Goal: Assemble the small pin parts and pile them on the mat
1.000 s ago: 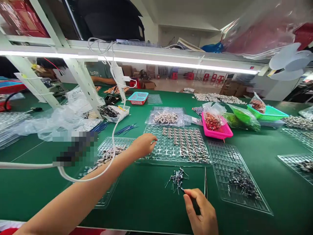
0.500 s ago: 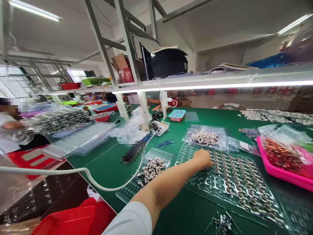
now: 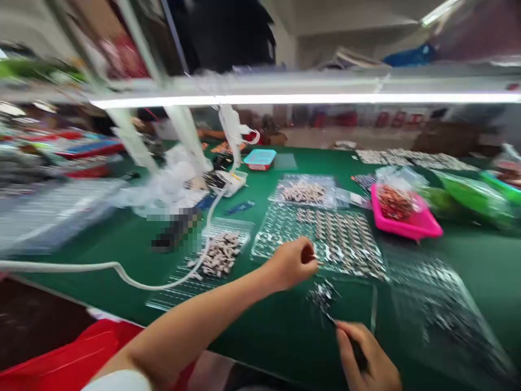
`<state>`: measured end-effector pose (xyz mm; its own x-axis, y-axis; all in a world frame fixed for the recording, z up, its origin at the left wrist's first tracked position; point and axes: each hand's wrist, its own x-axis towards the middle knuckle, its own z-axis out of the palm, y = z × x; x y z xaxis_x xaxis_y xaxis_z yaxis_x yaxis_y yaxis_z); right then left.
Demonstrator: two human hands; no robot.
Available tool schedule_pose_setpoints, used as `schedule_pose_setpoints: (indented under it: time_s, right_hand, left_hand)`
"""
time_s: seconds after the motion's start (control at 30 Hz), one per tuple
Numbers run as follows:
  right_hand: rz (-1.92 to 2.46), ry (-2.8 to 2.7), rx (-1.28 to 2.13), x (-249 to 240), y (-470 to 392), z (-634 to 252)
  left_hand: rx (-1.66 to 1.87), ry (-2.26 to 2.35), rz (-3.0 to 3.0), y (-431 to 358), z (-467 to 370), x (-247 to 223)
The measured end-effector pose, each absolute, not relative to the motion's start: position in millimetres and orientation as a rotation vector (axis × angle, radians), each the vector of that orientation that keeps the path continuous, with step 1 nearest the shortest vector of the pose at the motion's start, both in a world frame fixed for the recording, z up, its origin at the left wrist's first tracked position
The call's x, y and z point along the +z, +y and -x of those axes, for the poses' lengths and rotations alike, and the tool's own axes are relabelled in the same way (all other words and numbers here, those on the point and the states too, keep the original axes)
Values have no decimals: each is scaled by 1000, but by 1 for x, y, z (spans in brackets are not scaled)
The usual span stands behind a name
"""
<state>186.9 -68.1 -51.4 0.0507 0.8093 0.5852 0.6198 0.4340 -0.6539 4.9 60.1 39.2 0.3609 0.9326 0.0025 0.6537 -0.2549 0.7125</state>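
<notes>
My left hand (image 3: pixel 293 263) is over the near edge of a clear blister tray (image 3: pixel 268 231) filled on its right side with rows of small pale parts. Its fingers are curled together; what they hold, if anything, is too small to name. Lower down, my right hand (image 3: pixel 366 355) pinches a thin dark tool, whose tip reaches a pile of thin metallic pieces (image 3: pixel 321 296) on the green table (image 3: pixel 280 336). To the left, loose pale pieces (image 3: pixel 222 254) lie on another clear tray. More pale pieces (image 3: pixel 303 192) sit on a tray behind.
A pink tray (image 3: pixel 407 227) with a bag of reddish parts is at right, beside clear trays (image 3: pixel 451 304). A white cable (image 3: pixel 154 285) crosses the left side. Behind it are a plastic bag (image 3: pixel 166 184) and a blue basket (image 3: pixel 260 157). A lit shelf (image 3: pixel 305 98) spans above.
The view has turned down and to the right. My left hand has come back from the tray's far part to its near edge. My right hand has come into view with the tool.
</notes>
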Motion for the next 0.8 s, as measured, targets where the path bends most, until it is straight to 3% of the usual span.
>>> schedule_pose_setpoints:
  time_s: [0.2, 0.8]
  right_hand:
    - [1424, -1636, 285, -25, -80, -199]
    - [1799, -1937, 413, -10, -64, -192]
  left_hand:
    - [575, 1069, -1685, 17, 11, 22]
    - [554, 897, -1279, 19, 9, 8]
